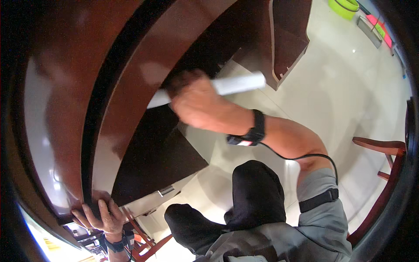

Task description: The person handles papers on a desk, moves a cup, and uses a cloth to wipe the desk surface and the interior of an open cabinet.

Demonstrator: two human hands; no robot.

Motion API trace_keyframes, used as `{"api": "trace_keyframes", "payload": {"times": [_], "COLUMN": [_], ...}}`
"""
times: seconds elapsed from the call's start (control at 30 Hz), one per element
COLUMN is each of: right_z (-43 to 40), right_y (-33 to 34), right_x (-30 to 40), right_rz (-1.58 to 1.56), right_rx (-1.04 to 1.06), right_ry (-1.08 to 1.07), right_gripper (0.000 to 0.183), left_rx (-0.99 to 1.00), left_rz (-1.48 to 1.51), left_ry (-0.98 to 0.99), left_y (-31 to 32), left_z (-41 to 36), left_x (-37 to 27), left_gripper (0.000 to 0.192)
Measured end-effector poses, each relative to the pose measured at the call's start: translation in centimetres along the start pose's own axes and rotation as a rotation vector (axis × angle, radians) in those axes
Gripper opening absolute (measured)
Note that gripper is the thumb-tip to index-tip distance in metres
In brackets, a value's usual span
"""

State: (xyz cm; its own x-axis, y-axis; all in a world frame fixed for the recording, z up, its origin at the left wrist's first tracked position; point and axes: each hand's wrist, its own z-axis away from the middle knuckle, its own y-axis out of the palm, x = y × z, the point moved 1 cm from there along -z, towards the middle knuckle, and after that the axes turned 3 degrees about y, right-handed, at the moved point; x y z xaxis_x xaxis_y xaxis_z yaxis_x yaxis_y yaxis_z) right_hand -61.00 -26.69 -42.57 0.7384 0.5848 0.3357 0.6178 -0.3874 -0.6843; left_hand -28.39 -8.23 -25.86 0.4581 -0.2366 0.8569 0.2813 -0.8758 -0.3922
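My right hand (194, 100) is closed around a long white tube-like object (242, 84), blurred and perhaps a roll. One end points towards the floor on the right; the other passes behind the rim of a polished dark brown wooden desk (127, 88). What touches that far end is hidden. At the lower left, my left hand (106, 217) rests on the desk's edge with fingers spread, holding nothing. A black strap with a small device (250, 136) circles my right wrist, and a cable runs up the arm.
Dark panels (160, 163) stand below the desk. A brown cabinet part (289, 39) is ahead on the pale tiled floor (330, 88). A lime-green bucket (344, 8) and a dustpan (370, 31) lie beyond. A red-brown wooden chair (379, 144) is at right.
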Motion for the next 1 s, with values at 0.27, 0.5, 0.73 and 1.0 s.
{"api": "trace_keyframes", "payload": {"times": [0.27,0.5,0.73,1.0], "right_z": [15.9,27.9,14.2,3.0], "right_y": [5.2,12.6,10.1,14.8], "right_x": [-8.4,-9.0,-5.1,-7.2], "right_rz": [-0.071,-0.037,-0.248,-0.061], "right_rx": [0.788,1.008,0.408,0.365], "right_ry": [0.13,0.033,0.179,0.074], "right_gripper": [0.012,0.006,0.043,0.058], "left_rx": [0.015,0.037,0.031,0.007], "left_rz": [-0.01,-0.027,-0.049,-0.033], "left_ry": [-0.006,-0.02,-0.027,0.007], "left_y": [-0.3,-0.3,-0.3,-0.1], "left_z": [0.1,0.1,0.2,-0.1], "left_x": [0.3,0.3,0.2,0.0], "left_gripper": [0.045,0.048,0.05,0.037]}}
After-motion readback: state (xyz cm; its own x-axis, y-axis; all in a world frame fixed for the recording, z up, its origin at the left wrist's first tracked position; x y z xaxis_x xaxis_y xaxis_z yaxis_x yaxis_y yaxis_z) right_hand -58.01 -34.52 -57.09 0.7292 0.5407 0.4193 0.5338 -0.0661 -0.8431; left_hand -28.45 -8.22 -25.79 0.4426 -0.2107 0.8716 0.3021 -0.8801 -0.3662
